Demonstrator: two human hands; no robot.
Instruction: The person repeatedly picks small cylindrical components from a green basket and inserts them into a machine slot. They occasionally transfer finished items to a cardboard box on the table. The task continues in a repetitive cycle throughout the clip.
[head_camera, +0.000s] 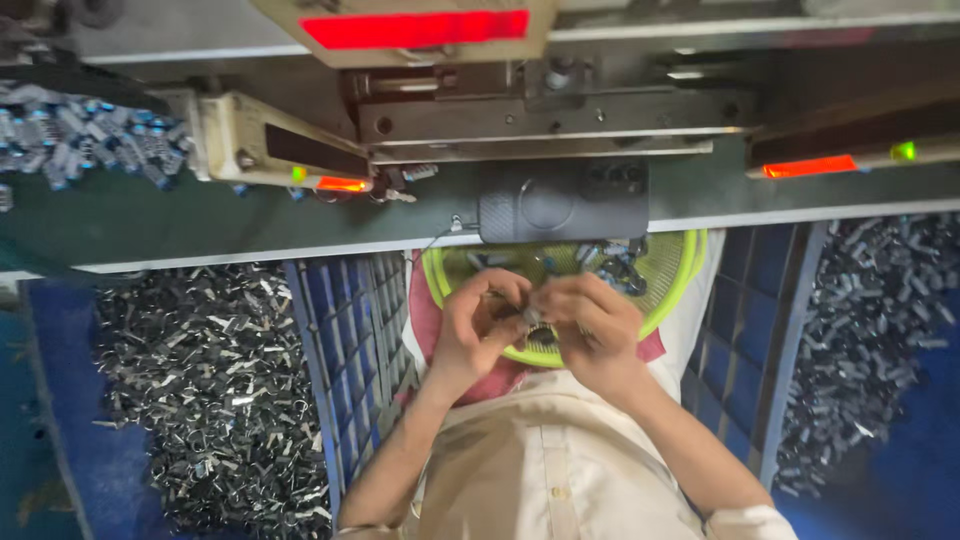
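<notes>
Both hands meet over the lap, just above a yellow-green basket (668, 300) that rests on the person's knees against the edge of the workbench (200, 225). The left hand (478, 325) and the right hand (592, 335) are pressed close together, fingertips pinched on a small metal part (531, 316) held between them; it is too small and too hidden by the fingers to tell its shape or whether it is one piece or two. The basket holds only a thin scatter of similar small parts (615, 265) near its far rim, with a dark box-shaped machine part (562, 203) hanging just over it. On the left, a blue crate (345, 340) stands beside a big heap of shiny metal clips (210, 380); on the right, another blue crate (765, 320) borders a second heap of darker metal pieces (880, 320). A pile of finished-looking blue and silver pieces (85, 135) lies on the bench at upper left. Judging from this, the work looks to be in mid-run: some pieces appear done and set on the bench, one is in the fingers, and the two large heaps suggest a great deal remains
</notes>
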